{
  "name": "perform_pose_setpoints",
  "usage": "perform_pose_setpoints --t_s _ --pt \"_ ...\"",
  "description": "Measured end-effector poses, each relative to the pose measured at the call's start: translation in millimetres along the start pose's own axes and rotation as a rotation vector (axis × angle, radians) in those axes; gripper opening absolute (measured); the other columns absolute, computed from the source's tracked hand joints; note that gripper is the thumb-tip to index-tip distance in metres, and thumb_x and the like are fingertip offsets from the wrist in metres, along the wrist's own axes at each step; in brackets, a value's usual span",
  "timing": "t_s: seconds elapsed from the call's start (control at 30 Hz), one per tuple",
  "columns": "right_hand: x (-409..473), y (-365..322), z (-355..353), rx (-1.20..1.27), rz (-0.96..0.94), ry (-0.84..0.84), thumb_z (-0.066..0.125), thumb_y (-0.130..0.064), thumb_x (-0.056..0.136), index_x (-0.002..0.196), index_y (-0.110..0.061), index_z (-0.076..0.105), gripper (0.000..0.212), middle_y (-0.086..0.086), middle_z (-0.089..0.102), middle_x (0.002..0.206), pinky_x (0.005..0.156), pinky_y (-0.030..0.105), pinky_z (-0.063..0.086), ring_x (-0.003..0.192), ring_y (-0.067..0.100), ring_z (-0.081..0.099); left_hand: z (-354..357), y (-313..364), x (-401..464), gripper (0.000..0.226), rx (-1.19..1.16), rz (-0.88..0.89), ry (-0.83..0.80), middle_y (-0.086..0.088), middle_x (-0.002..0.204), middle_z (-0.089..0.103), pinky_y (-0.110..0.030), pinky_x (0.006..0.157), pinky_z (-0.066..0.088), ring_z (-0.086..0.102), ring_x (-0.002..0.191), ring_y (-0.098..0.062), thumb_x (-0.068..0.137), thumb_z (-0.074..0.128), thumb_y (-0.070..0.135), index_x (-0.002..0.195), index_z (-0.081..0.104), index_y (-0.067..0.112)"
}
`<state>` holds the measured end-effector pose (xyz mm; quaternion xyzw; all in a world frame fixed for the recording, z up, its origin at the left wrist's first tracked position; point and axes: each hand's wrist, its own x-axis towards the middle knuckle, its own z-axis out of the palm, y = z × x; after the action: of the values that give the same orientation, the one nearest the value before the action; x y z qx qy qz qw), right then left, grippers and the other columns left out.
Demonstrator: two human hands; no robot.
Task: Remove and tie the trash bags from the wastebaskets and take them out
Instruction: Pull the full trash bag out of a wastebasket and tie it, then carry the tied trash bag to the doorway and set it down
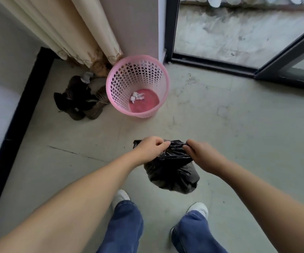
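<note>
Both hands' fingers (pixel 161 143) pinching crinkled glossy black trash bag (pixel 173 167), round perforated pink plastic wastebasket (pixel 138 84) beyond

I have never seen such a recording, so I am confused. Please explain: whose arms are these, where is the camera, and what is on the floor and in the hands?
There is no machine. A person wears one camera on the head; it looks down at their own arms, jeans and white shoes. The left hand and right hand both pinch the top of a black bag, held above the floor. On the floor stand a pink basket, with white crumpled paper inside, and dark boots beside it.
</note>
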<state>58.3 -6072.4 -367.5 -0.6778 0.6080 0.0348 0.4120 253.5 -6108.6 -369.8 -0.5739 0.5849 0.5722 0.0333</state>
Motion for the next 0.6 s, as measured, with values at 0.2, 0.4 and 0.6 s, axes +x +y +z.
perform_pose_setpoints --t_s 0.2,0.4,0.6 --pt "-74.9 -49.4 -95.3 -0.037 0.008 0.008 0.035 -0.033 0.099 0.078 -0.017 0.036 0.027 -0.001 0.044 0.065 0.062 0.033 0.032 0.071 0.026 0.046 -32.1 95.2 -81.2 0.045 -0.011 0.017 0.012 0.004 0.054 0.041 -0.031 0.063 0.032 0.038 0.053 -0.012 0.093 0.049 0.039 0.054 0.04 0.02" --pt "-163.8 -83.6 -178.4 -0.08 0.015 0.113 0.036 -0.03 0.1 0.085 -0.012 0.048 0.026 0.021 0.064 0.095 0.064 0.031 0.028 0.089 0.035 0.058 -39.8 205.7 -173.9 0.044 0.274 0.152 -0.026 0.002 0.06 0.043 -0.032 0.057 0.03 0.04 0.058 -0.013 0.093 0.047 0.043 0.057 0.04 0.02" --pt "-242.5 -91.5 -229.2 -0.066 0.032 0.238 0.037 -0.025 0.1 0.093 -0.005 0.055 0.027 0.021 0.064 0.096 0.064 0.03 0.028 0.089 0.036 0.059 -38.3 279.1 -218.5 0.028 0.473 0.339 0.014 -0.002 0.064 0.048 -0.019 0.051 0.028 0.044 0.065 -0.016 0.089 0.055 0.027 0.066 0.048 0.013"
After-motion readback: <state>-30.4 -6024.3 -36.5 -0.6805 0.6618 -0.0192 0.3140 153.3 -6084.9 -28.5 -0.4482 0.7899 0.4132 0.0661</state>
